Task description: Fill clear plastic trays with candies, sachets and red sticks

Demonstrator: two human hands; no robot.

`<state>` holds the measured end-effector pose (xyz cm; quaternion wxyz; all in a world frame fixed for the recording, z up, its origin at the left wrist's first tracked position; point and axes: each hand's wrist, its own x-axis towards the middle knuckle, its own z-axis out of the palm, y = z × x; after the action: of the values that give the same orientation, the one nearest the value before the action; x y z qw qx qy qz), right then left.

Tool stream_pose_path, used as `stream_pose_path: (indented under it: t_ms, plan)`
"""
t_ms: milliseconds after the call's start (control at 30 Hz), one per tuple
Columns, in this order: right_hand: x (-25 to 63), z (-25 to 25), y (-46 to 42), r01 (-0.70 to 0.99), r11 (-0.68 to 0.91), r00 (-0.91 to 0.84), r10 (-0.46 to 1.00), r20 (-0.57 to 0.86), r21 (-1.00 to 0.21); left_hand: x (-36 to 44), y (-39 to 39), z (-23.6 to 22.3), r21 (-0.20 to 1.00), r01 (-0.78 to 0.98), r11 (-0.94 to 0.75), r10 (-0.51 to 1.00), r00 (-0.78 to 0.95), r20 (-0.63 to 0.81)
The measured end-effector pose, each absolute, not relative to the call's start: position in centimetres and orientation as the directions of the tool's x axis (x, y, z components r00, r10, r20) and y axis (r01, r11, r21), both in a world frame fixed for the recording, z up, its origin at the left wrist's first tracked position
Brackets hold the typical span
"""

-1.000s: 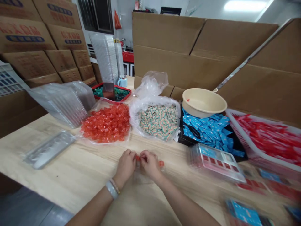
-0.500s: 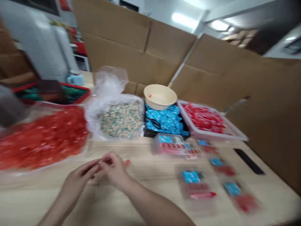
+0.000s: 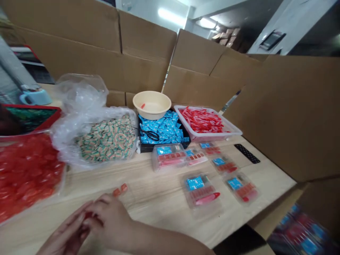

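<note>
My left hand point(image 3: 66, 232) and my right hand point(image 3: 110, 221) meet low in the picture, above the table. Their fingers are closed together around a small red piece point(image 3: 89, 215), mostly hidden by the fingertips. Just beyond my right hand, two small orange-red pieces point(image 3: 117, 192) lie on the wood, seemingly with clear plastic around them. To the left is a heap of similar red pieces point(image 3: 26, 173) in a clear-lined tray. On the right, a clear plastic tray point(image 3: 202, 193) holds a blue packet, a row of red pieces and a red-and-pink stick.
A plastic bag of small striped packets point(image 3: 108, 138) stands at the back. Beside it are a black bin of blue packets point(image 3: 167, 129) with scissors point(image 3: 150, 134), a cream bowl point(image 3: 152, 106) and a white tray of red sticks point(image 3: 204, 122). Several filled clear trays point(image 3: 241, 187) lie right. Cardboard point(image 3: 143, 67) walls the back.
The view has swung right, so things on the table appear farther left. My hands stay together around the red piece, lower in the picture. The two orange-red pieces now show beyond them.
</note>
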<state>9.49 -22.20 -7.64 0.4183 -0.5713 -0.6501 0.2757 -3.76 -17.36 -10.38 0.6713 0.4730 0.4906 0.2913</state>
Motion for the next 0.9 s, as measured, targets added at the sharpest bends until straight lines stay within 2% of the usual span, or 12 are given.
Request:
stream_pose_path:
  t_ms: [100,200,267,333,400,467,567,667,767,833,900]
  plan:
    - [9.5,-8.0,-23.8,0.487,0.142,-0.019,0.988,0.152,-0.862,-3.4,-19.3,-8.4,0.807,-0.018,0.591,0.746,0.393,-0.538]
    - [10.0,-8.8,-24.4,0.431,0.074,-0.004,0.997,0.080,-0.899,-4.1,-20.2,-8.1,0.835,0.030,0.550,0.773,0.361,-0.522]
    - [10.5,-9.2,-24.0,0.480,0.083,0.003,0.995,0.096,-0.873,-5.3,-20.3,-8.7,0.904,0.198,0.378,0.867,0.266,-0.421]
    - [10.8,-9.3,-23.0,0.593,0.143,-0.033,0.988,0.154,-0.792,-6.6,-20.2,-9.5,0.898,0.427,0.111,0.942,0.243,-0.231]
    - [10.6,-9.3,-21.6,0.705,0.222,-0.122,0.974,0.192,-0.674,-7.4,-20.3,-10.0,0.798,0.580,-0.161,0.932,0.357,-0.071]
    - [9.9,-9.3,-20.1,0.788,0.291,-0.231,0.957,0.177,-0.543,-7.4,-20.6,-10.3,0.683,0.642,-0.347,0.874,0.486,-0.013]
    - [8.5,-9.8,-18.1,0.842,0.398,-0.386,0.916,0.109,-0.364,-6.9,-21.0,-10.3,0.553,0.703,-0.447,0.836,0.548,-0.020]
    - [7.8,-9.9,-17.6,0.853,0.441,-0.440,0.895,0.068,-0.281,-6.8,-20.9,-10.7,0.502,0.725,-0.471,0.831,0.555,-0.022]
    - [8.9,-9.1,-19.6,0.853,0.388,-0.368,0.921,0.125,-0.349,-7.4,-20.9,-11.5,0.547,0.670,-0.502,0.824,0.563,0.068]
    - [11.0,-8.3,-22.1,0.822,0.346,-0.289,0.938,0.193,-0.453,-8.1,-21.2,-12.1,0.633,0.590,-0.501,0.828,0.539,0.154]
    - [13.6,-7.7,-25.1,0.781,0.303,-0.211,0.951,0.226,-0.546,-8.5,-21.6,-12.4,0.755,0.492,-0.433,0.859,0.479,0.180]
